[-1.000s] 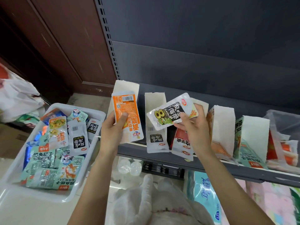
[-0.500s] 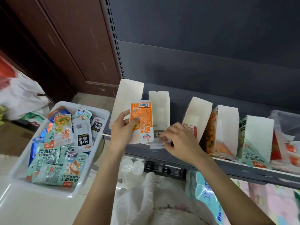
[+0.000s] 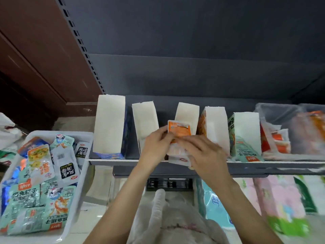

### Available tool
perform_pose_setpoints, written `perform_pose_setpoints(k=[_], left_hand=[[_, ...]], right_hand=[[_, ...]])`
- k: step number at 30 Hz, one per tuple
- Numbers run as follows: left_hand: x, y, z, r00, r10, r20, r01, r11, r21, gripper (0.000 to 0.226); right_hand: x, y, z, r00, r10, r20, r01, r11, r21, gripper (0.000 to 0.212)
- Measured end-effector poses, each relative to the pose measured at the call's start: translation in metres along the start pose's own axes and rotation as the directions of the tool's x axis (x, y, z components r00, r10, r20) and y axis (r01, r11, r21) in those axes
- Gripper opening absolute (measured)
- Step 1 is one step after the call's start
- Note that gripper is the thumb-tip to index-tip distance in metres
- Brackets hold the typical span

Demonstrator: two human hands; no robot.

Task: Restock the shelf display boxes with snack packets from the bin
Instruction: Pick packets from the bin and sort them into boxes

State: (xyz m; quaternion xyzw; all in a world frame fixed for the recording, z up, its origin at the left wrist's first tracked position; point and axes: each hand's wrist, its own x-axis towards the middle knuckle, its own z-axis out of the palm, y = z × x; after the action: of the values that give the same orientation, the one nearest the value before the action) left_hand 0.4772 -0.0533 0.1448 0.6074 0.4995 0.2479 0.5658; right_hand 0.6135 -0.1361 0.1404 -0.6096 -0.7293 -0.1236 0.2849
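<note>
1. The frame is blurred around the hands; the right hand point(image 3: 202, 152) hides the lower half of the orange printed snack packet point(image 3: 179, 132) and the front of the third white cardboard display box point(image 3: 187, 111), so whether the packet's foot sits inside that box cannot be told.
2. A white plastic bin point(image 3: 84, 166) of mixed snack packets sits at left, cut off by the edge. A grey metal shelf point(image 3: 263, 163) carries five white boxes and a clear tub at right.
3. The left hand point(image 3: 154, 147) pinches the packet's left edge. The right hand's fingers lie across the packet's lower part; its grip cannot be told.
</note>
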Motion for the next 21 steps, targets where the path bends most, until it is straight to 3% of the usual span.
perform_pose_setpoints(k=[2, 5, 7, 9, 12, 15, 17, 21], left_hand=[[0.004, 0.008, 0.02, 0.998, 0.031, 0.055, -0.031, 1.0, 0.001, 0.026], [0.014, 0.009, 0.042, 0.978, 0.194, 0.075, -0.207, 0.941, 0.266, 0.027], [0.026, 0.004, 0.055, 0.964, 0.23, 0.131, -0.264, 0.865, 0.426, 0.039], [0.037, -0.002, 0.064, 0.967, 0.209, 0.146, -0.254, 0.797, 0.548, 0.051], [0.046, -0.007, 0.07, 0.977, 0.134, 0.164, -0.205, 0.796, 0.57, 0.056], [0.051, -0.015, 0.078, 0.971, 0.066, 0.228, -0.196, 0.766, 0.613, 0.057], [0.055, -0.021, 0.084, 0.97, 0.062, 0.236, -0.203, 0.738, 0.644, 0.052], [0.059, -0.026, 0.089, 0.975, 0.067, 0.213, -0.187, 0.768, 0.612, 0.046]], right_hand=[[-0.014, 0.02, -0.018, 0.976, 0.194, -0.097, -0.191, 0.981, 0.034, 0.019], [-0.035, 0.055, -0.048, 0.781, 0.611, -0.133, -0.561, 0.778, 0.282, 0.019], [-0.052, 0.079, -0.058, 0.644, 0.763, -0.055, -0.675, 0.601, 0.428, 0.019], [-0.064, 0.096, -0.061, 0.571, 0.821, 0.012, -0.724, 0.497, 0.479, 0.026], [-0.066, 0.106, -0.057, 0.612, 0.79, 0.026, -0.744, 0.564, 0.357, 0.028], [-0.056, 0.107, -0.041, 0.747, 0.664, 0.032, -0.658, 0.733, 0.172, 0.022], [-0.051, 0.108, -0.028, 0.807, 0.576, 0.13, -0.588, 0.805, 0.086, 0.024], [-0.053, 0.106, -0.014, 0.806, 0.464, 0.367, -0.496, 0.868, -0.009, 0.027]])
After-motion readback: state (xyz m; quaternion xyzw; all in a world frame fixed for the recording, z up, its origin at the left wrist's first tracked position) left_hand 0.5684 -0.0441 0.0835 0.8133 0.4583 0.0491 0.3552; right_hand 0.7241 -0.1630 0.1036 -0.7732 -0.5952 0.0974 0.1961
